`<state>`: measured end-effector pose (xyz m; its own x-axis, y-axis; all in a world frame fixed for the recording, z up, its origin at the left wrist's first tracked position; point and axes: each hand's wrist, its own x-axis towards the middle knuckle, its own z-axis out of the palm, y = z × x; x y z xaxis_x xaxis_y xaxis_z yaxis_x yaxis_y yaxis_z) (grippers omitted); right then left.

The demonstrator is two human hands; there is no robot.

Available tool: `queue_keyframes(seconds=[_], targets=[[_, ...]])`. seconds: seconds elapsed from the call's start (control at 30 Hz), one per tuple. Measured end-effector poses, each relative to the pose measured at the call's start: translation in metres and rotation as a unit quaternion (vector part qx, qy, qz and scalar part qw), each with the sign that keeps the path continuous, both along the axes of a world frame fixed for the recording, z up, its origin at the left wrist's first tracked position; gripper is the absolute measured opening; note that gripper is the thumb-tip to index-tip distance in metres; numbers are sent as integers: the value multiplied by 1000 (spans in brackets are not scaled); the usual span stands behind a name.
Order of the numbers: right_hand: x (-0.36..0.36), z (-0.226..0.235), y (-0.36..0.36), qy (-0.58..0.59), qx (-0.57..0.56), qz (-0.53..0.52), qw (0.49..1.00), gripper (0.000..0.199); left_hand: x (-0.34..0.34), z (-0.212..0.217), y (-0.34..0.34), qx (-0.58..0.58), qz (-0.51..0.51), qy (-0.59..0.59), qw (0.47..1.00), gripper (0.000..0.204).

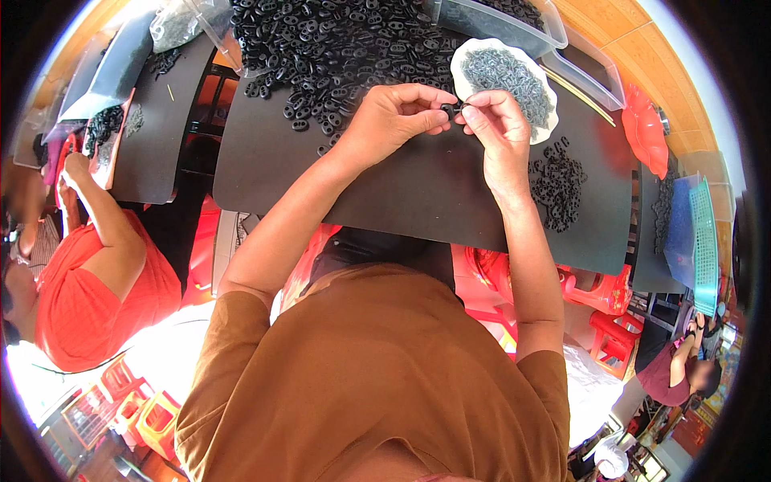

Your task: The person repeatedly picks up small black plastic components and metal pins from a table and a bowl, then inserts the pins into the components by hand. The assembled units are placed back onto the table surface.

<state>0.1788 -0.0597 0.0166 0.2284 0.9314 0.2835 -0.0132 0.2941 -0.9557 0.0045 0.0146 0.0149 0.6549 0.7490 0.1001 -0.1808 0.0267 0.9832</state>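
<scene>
My left hand [389, 122] pinches a small black plastic piece [448, 109] between thumb and fingertips above the table. It looks like one of the oval two-holed pieces heaped on the far side. My right hand [499, 132] meets it from the right, its thumb and index finger closed at the piece's right end. Whatever tiny part those fingertips may hold is hidden. Beyond the hands spreads a big heap of black two-holed pieces [337, 56]. Just past my right hand stands a white scalloped bowl [543, 127] full of small greyish clear parts [506, 76].
The dark table [385, 193] bears a pile of small black parts [560, 189] right of my right wrist. Clear plastic bins [554, 28] stand at the back. A red scalloped dish [642, 128] and a turquoise basket [705, 241] are at right. A person in red [104, 281] works at left.
</scene>
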Motion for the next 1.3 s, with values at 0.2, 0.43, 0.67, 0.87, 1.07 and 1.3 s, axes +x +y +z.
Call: queue_keyframes(seconds=[0.2, 0.43, 0.67, 0.87, 1.07, 1.3], targets=[[1, -2, 1, 17, 3, 10, 1000, 9, 0, -2, 2, -15, -15, -32, 999, 23], [1, -1, -1, 10, -16, 30, 999, 8, -3, -6, 7, -100, -55, -57, 992, 26], [-1, 1, -2, 9, -32, 31, 999, 8, -6, -5, 8, -163, -71, -71, 981, 30], [-2, 0, -1, 20, -23, 27, 999, 9, -7, -3, 8, -142, -79, -37, 986, 34], [-3, 2, -2, 22, -8, 24, 999, 8, -7, -3, 8, -167, -83, -42, 982, 35], [-3, 0, -1, 6, 2, 22, 1000, 9, -9, -9, 13, -218, -111, -84, 966, 35]])
